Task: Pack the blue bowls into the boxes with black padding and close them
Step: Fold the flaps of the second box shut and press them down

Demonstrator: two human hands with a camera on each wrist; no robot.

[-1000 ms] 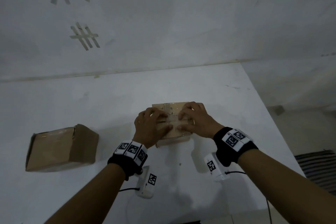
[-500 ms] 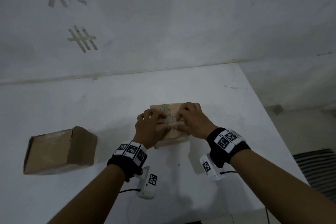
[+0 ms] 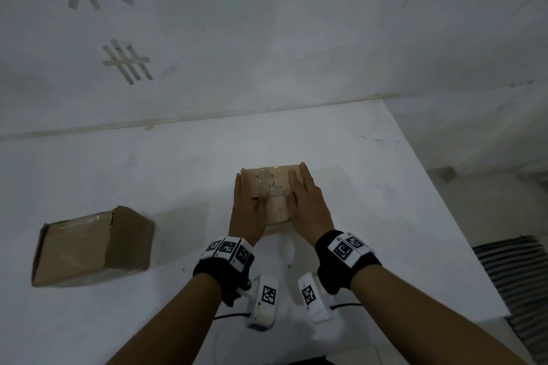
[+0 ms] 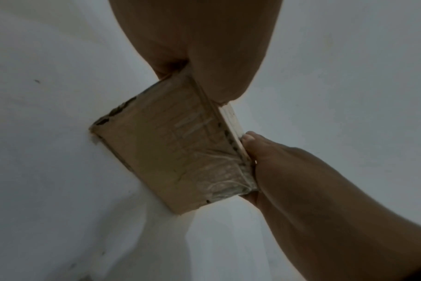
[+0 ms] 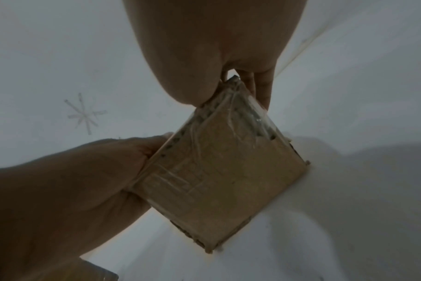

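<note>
A small closed cardboard box [image 3: 274, 187] with clear tape across its top stands in the middle of the white table [image 3: 148, 172]. My left hand [image 3: 247, 210] holds its left side, fingers running along the side and thumb laid over the top. My right hand [image 3: 308, 207] holds the right side in the same way. The left wrist view shows the box's front face [image 4: 171, 157], and in the right wrist view the box [image 5: 219, 180] sits pinched between both hands. No blue bowl or black padding is visible.
A second closed cardboard box [image 3: 89, 246] lies on the table to the left, about one hand's length away. The table's right edge runs diagonally beside my right arm, with a striped mat [image 3: 516, 281] on the floor beyond. Tape marks [image 3: 127, 64] are stuck on the wall behind.
Both hands left the middle of the box top, where their curled fingers pressed the flaps, and slid out to grasp the left and right sides. The box stays in place.
</note>
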